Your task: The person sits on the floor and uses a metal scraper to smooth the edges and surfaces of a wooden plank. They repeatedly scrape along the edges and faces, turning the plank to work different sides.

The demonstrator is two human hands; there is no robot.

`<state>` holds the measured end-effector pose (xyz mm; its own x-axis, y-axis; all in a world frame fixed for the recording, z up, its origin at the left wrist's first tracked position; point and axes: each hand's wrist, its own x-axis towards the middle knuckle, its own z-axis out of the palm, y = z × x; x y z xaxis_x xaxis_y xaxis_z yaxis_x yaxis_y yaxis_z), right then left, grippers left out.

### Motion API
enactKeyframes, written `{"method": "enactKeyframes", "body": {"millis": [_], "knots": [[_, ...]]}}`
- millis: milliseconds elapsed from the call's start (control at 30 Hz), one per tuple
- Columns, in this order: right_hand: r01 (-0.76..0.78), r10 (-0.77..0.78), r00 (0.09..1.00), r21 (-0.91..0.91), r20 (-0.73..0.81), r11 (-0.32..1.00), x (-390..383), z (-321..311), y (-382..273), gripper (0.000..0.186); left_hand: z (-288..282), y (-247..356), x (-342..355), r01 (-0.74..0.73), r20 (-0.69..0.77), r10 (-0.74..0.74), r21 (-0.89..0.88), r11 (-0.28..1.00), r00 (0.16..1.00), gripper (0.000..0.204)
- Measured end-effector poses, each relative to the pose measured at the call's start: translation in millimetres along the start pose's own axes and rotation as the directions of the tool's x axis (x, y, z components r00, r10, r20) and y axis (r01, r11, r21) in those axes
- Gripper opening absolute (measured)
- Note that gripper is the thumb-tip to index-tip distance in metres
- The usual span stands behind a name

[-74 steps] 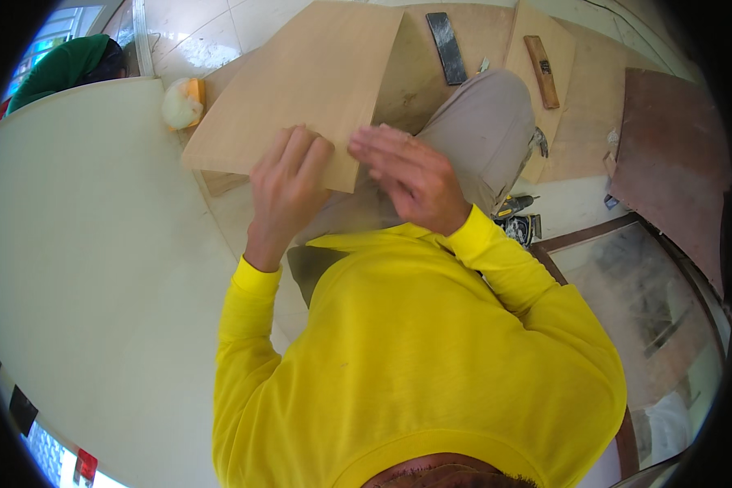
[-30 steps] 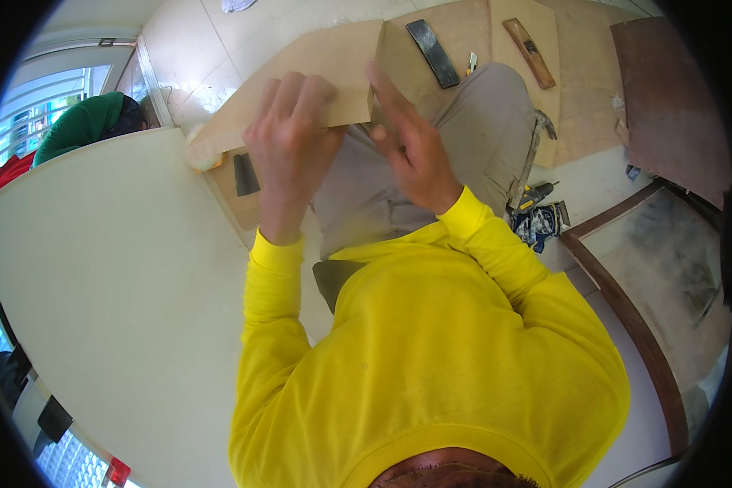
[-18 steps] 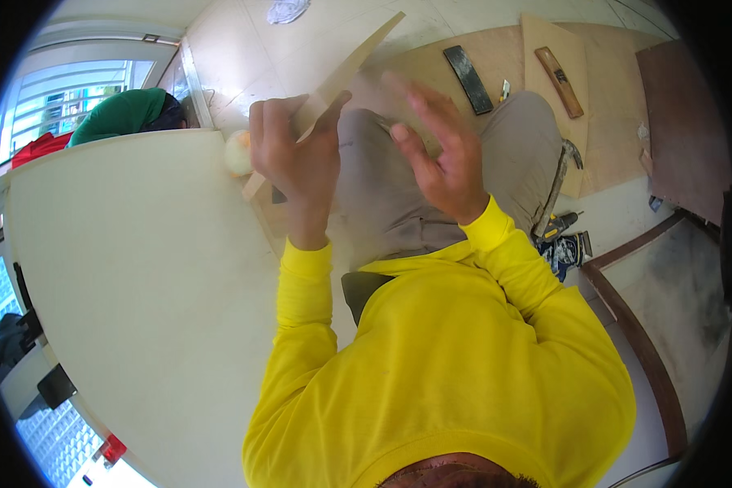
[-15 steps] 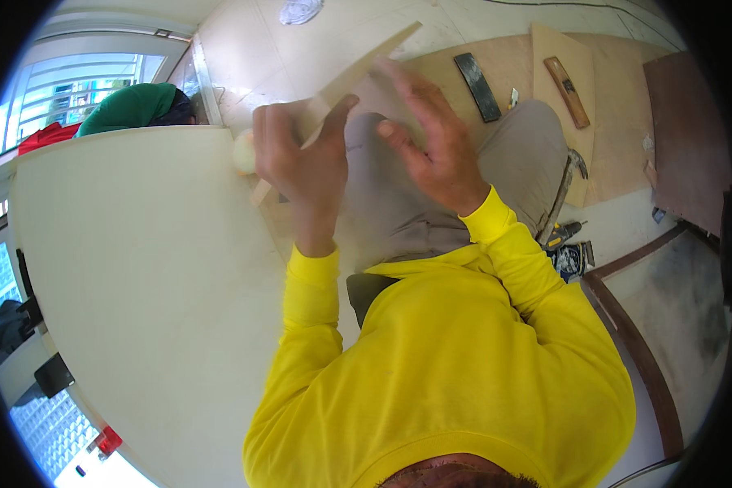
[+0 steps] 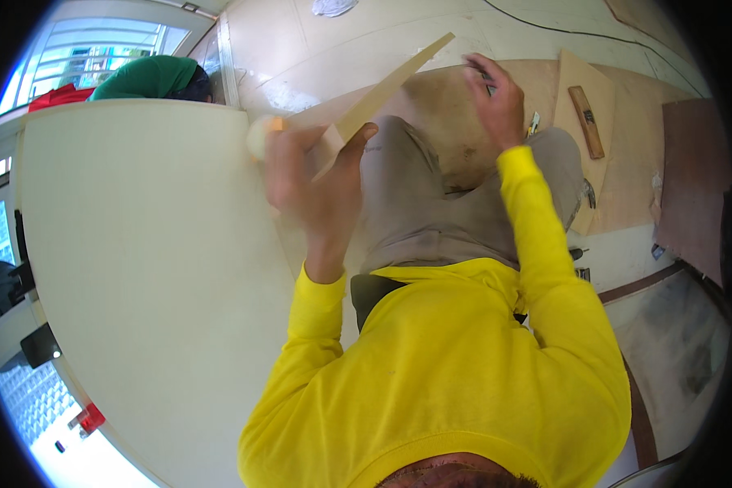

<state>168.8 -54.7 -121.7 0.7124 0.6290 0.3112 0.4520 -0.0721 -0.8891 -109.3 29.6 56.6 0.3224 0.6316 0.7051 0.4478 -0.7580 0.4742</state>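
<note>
My left hand (image 5: 321,179), blurred by motion, is closed around a pale wooden strip (image 5: 394,81). The strip slants up and away to the right, above my left knee. Farther right, my right hand (image 5: 500,106) reaches over the board on the floor. Its fingers curl over a dark flat bar (image 5: 487,79), most of which they hide. A small cutter-like tool (image 5: 533,124) lies beside that wrist.
A large pale panel (image 5: 154,268) fills my left side. A wooden hand plane (image 5: 586,122) rests on a light board (image 5: 606,98) at right. The hammer (image 5: 590,193) is by my right knee. Someone in green (image 5: 146,77) bends beyond the panel. A cable (image 5: 577,34) crosses the floor.
My right hand has moved away from the wooden strip, forward and right, onto the dark bar. The left hand keeps the strip. The whole view has shifted slightly.
</note>
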Motion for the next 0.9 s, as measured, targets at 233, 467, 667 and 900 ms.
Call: {"method": "enactKeyframes", "body": {"millis": [233,467,667,900], "knots": [[-0.408,0.814,0.579,-0.848,0.046,0.338,-31,9,306,0.122,-39,9,4,0.044,0.072,-0.043,-0.005,0.999,0.996,0.049],[-0.262,0.649,0.752,-0.855,0.110,0.448,-39,18,326,0.104,-42,-10,12,0.009,0.059,-0.007,-0.039,0.999,0.998,0.049],[-0.738,0.681,0.674,0.308,0.287,0.600,-16,-14,196,0.083,-48,-28,17,0.082,0.052,-0.076,-0.142,0.987,0.996,0.049],[-0.217,0.037,0.877,0.326,0.478,0.920,-36,-99,-118,0.082,-52,-37,24,-0.166,0.210,0.169,-0.033,0.986,0.963,0.049]]}}
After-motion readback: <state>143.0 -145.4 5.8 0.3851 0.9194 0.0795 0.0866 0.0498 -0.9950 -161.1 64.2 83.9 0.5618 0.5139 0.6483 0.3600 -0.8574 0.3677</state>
